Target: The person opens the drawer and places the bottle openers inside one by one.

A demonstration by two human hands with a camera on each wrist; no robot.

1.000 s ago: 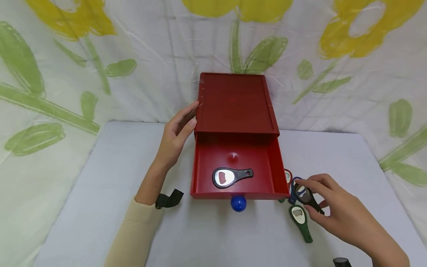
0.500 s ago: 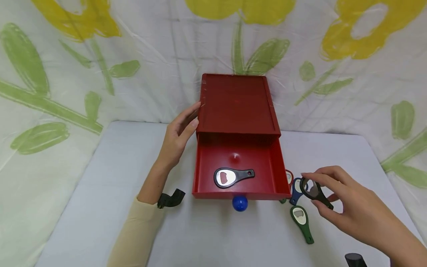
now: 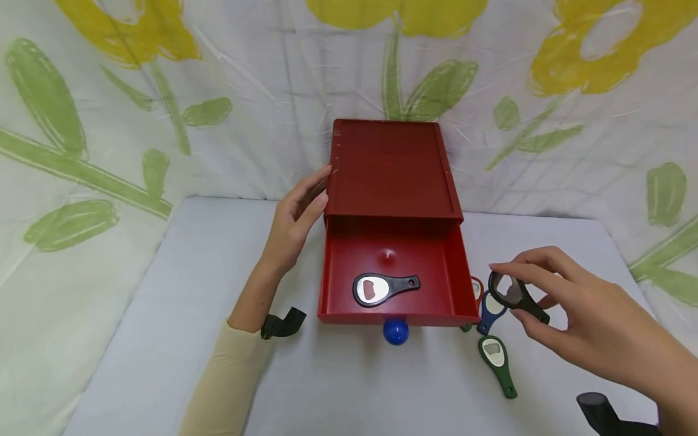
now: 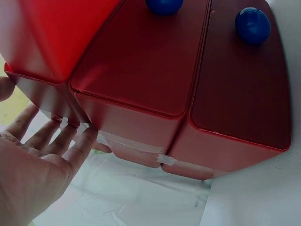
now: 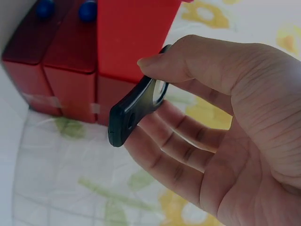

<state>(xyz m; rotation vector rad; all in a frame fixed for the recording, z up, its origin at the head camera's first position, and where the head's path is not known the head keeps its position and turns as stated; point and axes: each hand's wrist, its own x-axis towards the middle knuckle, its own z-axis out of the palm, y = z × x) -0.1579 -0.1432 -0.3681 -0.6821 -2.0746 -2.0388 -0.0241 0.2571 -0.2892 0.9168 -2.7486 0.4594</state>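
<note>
Cabinet of box-shaped red plastic [image 3: 395,172] serves as reference; its open-topped red drawer [image 3: 349,318] projects from the front. Right hand [image 3: 589,312], right of the cabinet: thumb and fingers pinch opposite edges of a black, paddle-shaped bottle opener [image 3: 528,307] near its rounded head, holed handle free. Left hand [image 3: 288,233]: fingers extended, touching the cabinet's left side, grasping nothing. A matching black opener [image 3: 384,290] lies flat in the drawer; a green opener [image 3: 497,366] lies forward-right of the cabinet. Assessment: held opener probably light, stiff, hardly fragile; smooth metal insert may slip, so rim or neck offers the better hold.
</note>
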